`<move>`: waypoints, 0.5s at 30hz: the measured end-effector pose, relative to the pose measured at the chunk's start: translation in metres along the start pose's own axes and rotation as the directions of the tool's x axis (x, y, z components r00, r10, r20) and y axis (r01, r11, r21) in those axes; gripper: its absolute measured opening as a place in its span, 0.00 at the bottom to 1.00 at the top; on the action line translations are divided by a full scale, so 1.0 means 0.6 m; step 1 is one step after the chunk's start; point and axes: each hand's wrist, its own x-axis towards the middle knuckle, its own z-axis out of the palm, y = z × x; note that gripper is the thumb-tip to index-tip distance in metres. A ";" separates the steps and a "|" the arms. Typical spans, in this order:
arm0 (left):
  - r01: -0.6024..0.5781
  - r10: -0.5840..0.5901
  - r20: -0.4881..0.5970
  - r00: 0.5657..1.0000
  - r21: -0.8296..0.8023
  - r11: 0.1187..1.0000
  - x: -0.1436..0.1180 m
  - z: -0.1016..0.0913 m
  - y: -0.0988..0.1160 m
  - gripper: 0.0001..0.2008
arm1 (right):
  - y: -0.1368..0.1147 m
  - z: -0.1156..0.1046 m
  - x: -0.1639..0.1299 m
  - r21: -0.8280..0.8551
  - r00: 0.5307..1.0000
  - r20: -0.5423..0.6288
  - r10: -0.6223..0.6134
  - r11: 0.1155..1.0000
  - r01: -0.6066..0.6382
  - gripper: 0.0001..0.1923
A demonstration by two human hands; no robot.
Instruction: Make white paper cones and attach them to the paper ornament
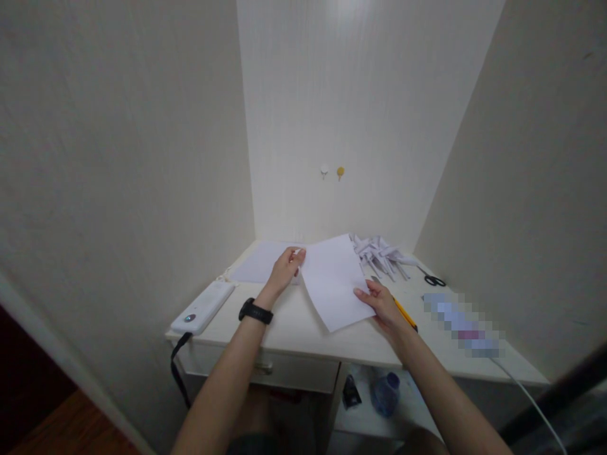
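A white sheet of paper [334, 281] is held over the white desk [303, 332], tilted at an angle. My left hand [283, 270] pinches its upper left corner; a black watch sits on that wrist. My right hand [382, 304] grips the sheet's lower right edge. A stack of white paper [258, 262] lies flat on the desk behind my left hand.
A pile of folded white paper pieces [382, 253] lies at the back right, with black scissors [432, 279] beside it. A yellow pencil [406, 314] lies under my right wrist. A white power strip [203, 306] sits at the left edge. Walls close in on three sides.
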 end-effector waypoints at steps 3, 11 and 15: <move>-0.081 0.070 0.123 0.990 0.089 0.993 0.045 -0.011 -0.009 0.22 | -0.003 -0.012 0.011 -0.019 0.998 0.064 0.029 0.999 -0.028 0.24; 0.054 -0.063 0.331 0.941 0.039 0.998 0.104 0.020 -0.070 0.21 | -0.032 -0.019 0.114 -0.117 0.980 0.164 0.114 0.989 -0.095 0.24; 0.084 -0.091 0.380 0.920 0.035 0.996 0.114 0.018 -0.104 0.22 | -0.012 -0.037 0.148 -0.168 0.967 0.182 0.180 0.974 -0.149 0.23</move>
